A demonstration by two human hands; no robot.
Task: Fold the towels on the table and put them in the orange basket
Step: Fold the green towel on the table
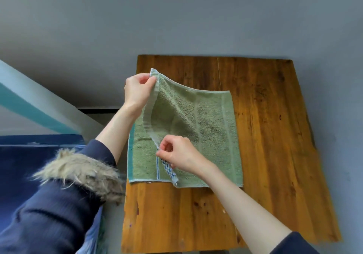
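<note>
**Towel mid-fold, both corners pinched**

Towel (206, 128), green, lies on the table's (275, 155) left half, one edge lifted so it can fold over. Left hand (137, 92) pinches the towel's far corner; right hand (178, 153) pinches the near edge. No orange basket shows.

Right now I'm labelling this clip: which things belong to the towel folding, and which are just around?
Job: green towel, left hand, right hand, wooden table.
Around: fur-trimmed navy coat, grey floor. No orange basket in view.
</note>
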